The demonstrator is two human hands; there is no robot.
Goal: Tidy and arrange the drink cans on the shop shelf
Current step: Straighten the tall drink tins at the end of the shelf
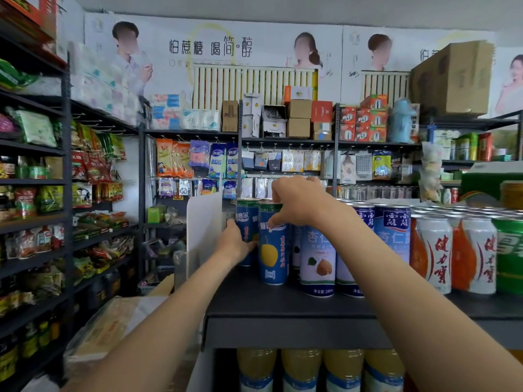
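Note:
Tall drink cans stand in rows on a dark shelf [283,304]. At the row's left end are two blue cans with a yellow fruit picture. My right hand [297,200] grips the top of the front blue can [273,250], thumb on its side. My left hand [235,241] holds the side of the rear blue can [246,219] just behind and to the left. To the right stand pale blue almond-drink cans [317,258], then white-and-orange cans [433,253] and a green can [509,256] at the frame's edge.
A white divider panel [203,224] closes the shelf's left end, right beside my left hand. Yellow drink bottles [300,369] fill the shelf below. Snack racks [42,193] line the aisle on the left. More can tops extend behind the front row.

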